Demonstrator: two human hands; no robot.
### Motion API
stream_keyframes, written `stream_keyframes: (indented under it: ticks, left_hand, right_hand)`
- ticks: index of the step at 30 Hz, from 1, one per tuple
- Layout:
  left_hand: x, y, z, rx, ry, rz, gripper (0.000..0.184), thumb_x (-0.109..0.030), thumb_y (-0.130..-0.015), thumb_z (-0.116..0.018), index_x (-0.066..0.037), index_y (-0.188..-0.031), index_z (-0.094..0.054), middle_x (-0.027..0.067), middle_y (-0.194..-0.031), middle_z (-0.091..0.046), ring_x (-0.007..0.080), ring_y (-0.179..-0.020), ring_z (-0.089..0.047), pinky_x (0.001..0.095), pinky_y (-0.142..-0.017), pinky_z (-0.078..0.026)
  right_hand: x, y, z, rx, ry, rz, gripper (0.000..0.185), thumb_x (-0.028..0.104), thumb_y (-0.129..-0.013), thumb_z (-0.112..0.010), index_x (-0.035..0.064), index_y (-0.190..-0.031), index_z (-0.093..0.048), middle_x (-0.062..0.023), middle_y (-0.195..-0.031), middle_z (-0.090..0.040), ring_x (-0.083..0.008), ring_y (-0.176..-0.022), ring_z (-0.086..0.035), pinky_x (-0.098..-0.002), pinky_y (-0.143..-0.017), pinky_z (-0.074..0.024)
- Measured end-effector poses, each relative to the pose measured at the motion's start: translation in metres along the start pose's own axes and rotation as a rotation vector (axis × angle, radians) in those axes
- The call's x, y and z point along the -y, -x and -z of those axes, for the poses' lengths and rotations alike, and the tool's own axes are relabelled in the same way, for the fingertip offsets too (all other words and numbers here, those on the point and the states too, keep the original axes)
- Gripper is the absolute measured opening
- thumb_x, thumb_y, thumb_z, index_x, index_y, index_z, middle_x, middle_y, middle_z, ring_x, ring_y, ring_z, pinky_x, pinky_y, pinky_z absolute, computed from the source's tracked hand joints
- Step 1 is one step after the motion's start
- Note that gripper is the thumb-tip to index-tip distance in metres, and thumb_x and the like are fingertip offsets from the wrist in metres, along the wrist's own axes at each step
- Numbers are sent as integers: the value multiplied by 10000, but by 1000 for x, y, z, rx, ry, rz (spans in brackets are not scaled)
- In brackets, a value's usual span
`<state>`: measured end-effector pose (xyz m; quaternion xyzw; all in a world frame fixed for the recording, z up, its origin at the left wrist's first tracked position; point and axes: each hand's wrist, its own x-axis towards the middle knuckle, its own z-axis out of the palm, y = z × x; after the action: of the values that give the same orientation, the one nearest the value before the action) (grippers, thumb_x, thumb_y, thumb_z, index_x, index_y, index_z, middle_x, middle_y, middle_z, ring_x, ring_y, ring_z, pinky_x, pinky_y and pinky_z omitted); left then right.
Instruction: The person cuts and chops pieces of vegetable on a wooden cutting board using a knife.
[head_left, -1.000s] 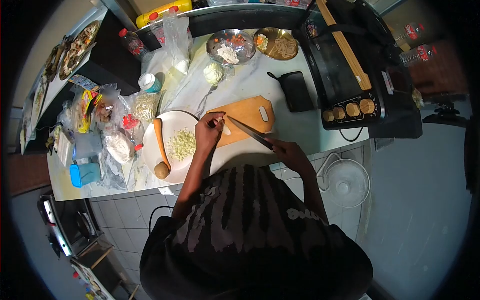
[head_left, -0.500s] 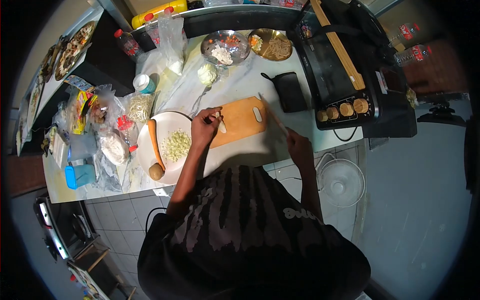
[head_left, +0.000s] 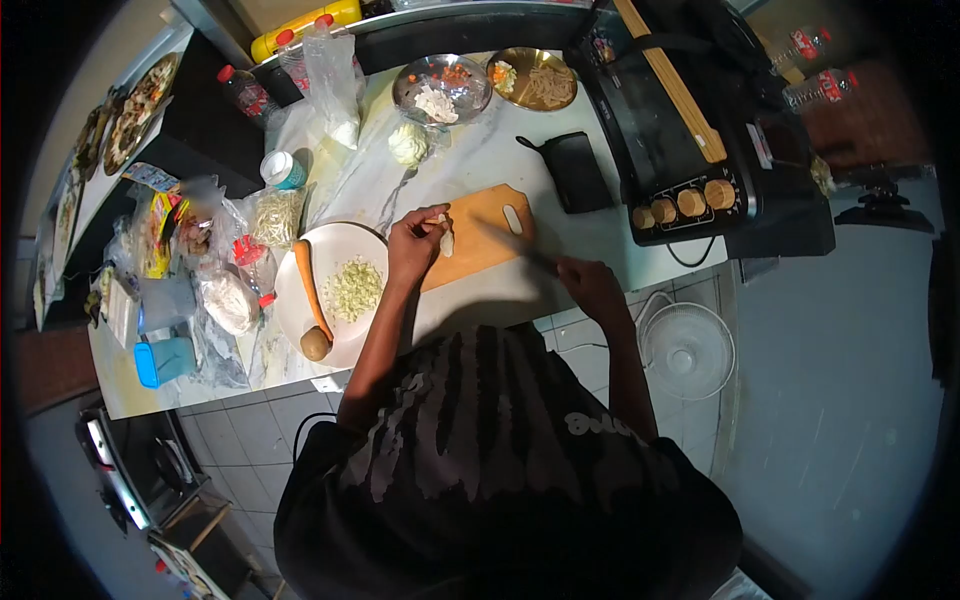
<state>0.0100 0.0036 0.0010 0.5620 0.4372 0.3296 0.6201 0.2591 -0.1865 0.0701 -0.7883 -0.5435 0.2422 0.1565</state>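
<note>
My right hand (head_left: pixel 592 288) is closed round the handle of a knife (head_left: pixel 520 248), whose blade is blurred and reaches left over the wooden cutting board (head_left: pixel 485 262). At the board's left edge my left hand (head_left: pixel 412 245) pinches a small pale vegetable piece (head_left: pixel 447 243); its exact kind is unclear. Beside that hand, a white plate (head_left: pixel 292 335) bears chopped pale-green bits (head_left: pixel 355 290), a carrot (head_left: pixel 306 270) and a round brown vegetable (head_left: pixel 315 344).
Behind the board are a pale cabbage-like vegetable (head_left: pixel 408 145), two metal plates of cut food (head_left: pixel 480 108) (head_left: pixel 532 100) and a black pouch (head_left: pixel 580 175). A black oven (head_left: pixel 690 215) stands right. Bags (head_left: pixel 230 300) and a blue-lidded container (head_left: pixel 165 362) crowd the left.
The knife has swung left and down, from the board's right end to over its middle. My right hand has shifted slightly left. My left hand stays on the pale piece.
</note>
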Motion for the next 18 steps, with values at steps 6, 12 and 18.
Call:
stream_keyframes:
  ticks: [6,12,18]
  left_hand:
    - [9,-8,1,-29,42,-67,286,-38,-887,-713,-15,-1172,-706,34,-801,-712,48,-653,-577,215,-592,-448]
    - [-2,-2,3,-1,-20,-6,282,-41,-886,-718,-4,-1166,-705,49,-861,-728,61,-713,-614,216,-627,-468]
    - [12,-6,4,0,-33,17,282,-34,-894,-703,6,-1174,-698,60,-898,-731,72,-737,-635,218,-647,-483]
  right_hand:
    - [4,-2,-2,-43,-169,14,277,285,-956,-580,99,-1111,-717,-182,-859,-706,-393,-827,-684,-508,-758,-538]
    - [-11,-12,-22,-277,134,-43,273,262,-964,-566,136,-1162,-704,-179,-860,-692,-388,-801,-680,-500,-731,-537]
    - [9,-12,-30,-132,-22,142,257,235,-967,-560,131,-1161,-691,-174,-825,-664,-394,-775,-665,-491,-702,-532]
